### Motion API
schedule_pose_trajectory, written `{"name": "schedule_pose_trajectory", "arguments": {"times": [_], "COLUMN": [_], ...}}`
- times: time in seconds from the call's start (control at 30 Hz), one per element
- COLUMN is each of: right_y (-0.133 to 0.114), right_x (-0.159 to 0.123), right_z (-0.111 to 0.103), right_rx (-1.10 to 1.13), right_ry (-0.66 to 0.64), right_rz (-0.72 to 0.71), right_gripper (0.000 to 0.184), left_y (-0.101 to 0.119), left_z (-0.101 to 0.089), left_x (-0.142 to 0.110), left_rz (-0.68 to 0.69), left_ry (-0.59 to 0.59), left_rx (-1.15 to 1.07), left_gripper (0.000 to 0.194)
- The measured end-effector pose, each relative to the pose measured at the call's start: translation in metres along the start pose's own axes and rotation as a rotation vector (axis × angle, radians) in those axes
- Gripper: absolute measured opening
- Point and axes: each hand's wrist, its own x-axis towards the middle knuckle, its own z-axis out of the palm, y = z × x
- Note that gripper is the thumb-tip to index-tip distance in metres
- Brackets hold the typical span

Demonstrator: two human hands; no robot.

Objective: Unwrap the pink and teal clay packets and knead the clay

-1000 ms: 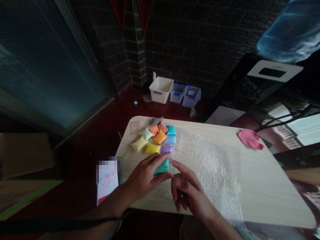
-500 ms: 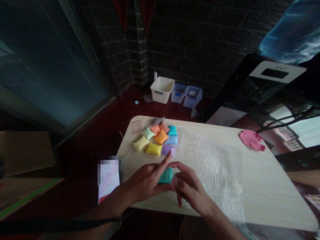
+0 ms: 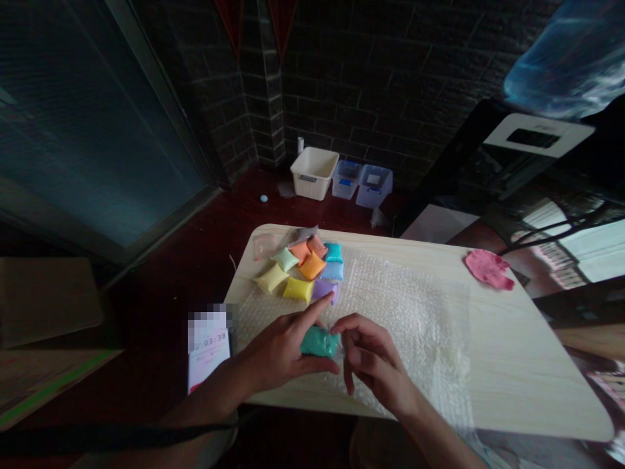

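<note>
A green clay packet [image 3: 319, 342] in clear wrapping is between my two hands, above the bubble wrap. My left hand [image 3: 280, 345] is closed round its left side, index finger stretched forward and thumb below. At the packet's right end, the curled fingers of my right hand [image 3: 371, 355] pinch the clear wrapping. Just beyond lie a purple packet [image 3: 323, 290], a yellow packet [image 3: 297, 288] and an orange packet [image 3: 312, 266]. Several more packets in pale yellow, light green, blue, teal and reddish tones are grouped with them.
Bubble wrap [image 3: 405, 306] covers the middle of the wooden table [image 3: 527, 352]. A flattened pink piece [image 3: 489, 269] lies at the far right. A phone [image 3: 209, 352] showing a timer is at the left edge. A white basket [image 3: 315, 174] and two clear bins stand on the floor behind.
The green packet has come slightly nearer and turned, showing more of its side. My right fingers have moved from its upper corner to the wrapping at its right end.
</note>
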Motion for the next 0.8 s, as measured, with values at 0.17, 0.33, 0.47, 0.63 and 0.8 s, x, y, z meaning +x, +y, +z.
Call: {"name": "schedule_pose_trajectory", "arguments": {"times": [0.17, 0.33, 0.47, 0.63, 0.8], "right_y": [0.002, 0.0, -0.002, -0.004, -0.014], "right_x": [0.002, 0.004, 0.004, 0.0, 0.0], "right_z": [0.002, 0.005, 0.007, 0.003, -0.006], "right_rx": [0.149, 0.268, 0.28, -0.123, -0.437], "right_ry": [0.049, 0.049, 0.067, 0.132, 0.061], "right_rz": [0.041, 0.03, 0.016, -0.047, -0.008], "right_gripper": [0.022, 0.02, 0.018, 0.023, 0.031], "left_y": [0.001, 0.002, 0.001, 0.0, 0.001], "left_z": [0.0, -0.001, -0.001, 0.0, -0.002], "left_x": [-0.002, -0.003, -0.003, -0.002, -0.001], "left_rz": [0.025, 0.031, 0.042, 0.075, 0.015], "left_ry": [0.026, 0.048, 0.086, 0.119, 0.075], "left_rx": [0.007, 0.0, 0.019, 0.026, 0.005], "left_gripper": [0.101, 0.099, 0.096, 0.094, 0.101]}}
